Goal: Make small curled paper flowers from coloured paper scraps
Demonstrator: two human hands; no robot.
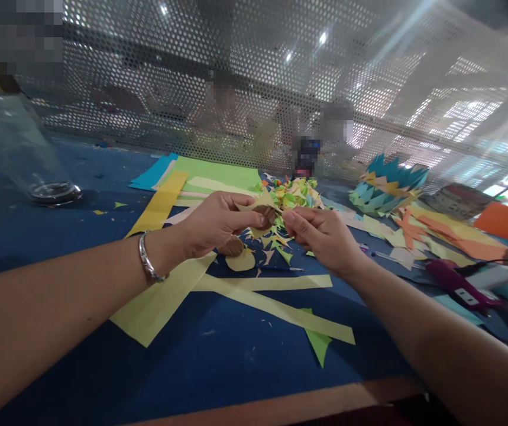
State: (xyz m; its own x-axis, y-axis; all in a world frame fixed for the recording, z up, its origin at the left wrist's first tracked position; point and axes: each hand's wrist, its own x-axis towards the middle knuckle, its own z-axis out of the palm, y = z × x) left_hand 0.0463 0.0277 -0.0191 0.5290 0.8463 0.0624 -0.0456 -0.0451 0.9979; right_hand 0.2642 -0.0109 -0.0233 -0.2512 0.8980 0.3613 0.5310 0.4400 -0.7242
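Blue work table (218, 361), wooden front edge, perforated metal screen (254, 77) along the back. Strewn all over with coloured paper. Largest: green and teal sheets (218, 173) flat at the far middle, out of the way of the hands. Long pale-yellow strips (262, 296) crossing under the forearms, likely cutting leftovers left where dropped. Orange and yellow offcuts (449, 236) fanned out at right. Spiky layered paper crown (387, 186), blue, green and yellow, parked upright at the far right, apart from the scraps. Clear glass vessel (36, 160) far left, well apart. Purple glue gun (455, 284) with cord lying near the right forearm, within reach. Heap of small mixed-colour snippets (295, 194) just beyond the hands. Small green triangle (318, 343) near the front edge.

Left hand (212, 225), silver bangle (147, 260) at the wrist: fingers curled, thumb and forefinger pinching a small tan paper piece (260, 206), raised above the table at centre, close to the eyes for fine work. Second rounded tan piece seemingly tucked under the same hand; hard to tell.

Right hand (320, 234): fingers closed together, tips meeting the same tan piece from the other side, pinching or pulling its pointed edge. Exact contact blurred.
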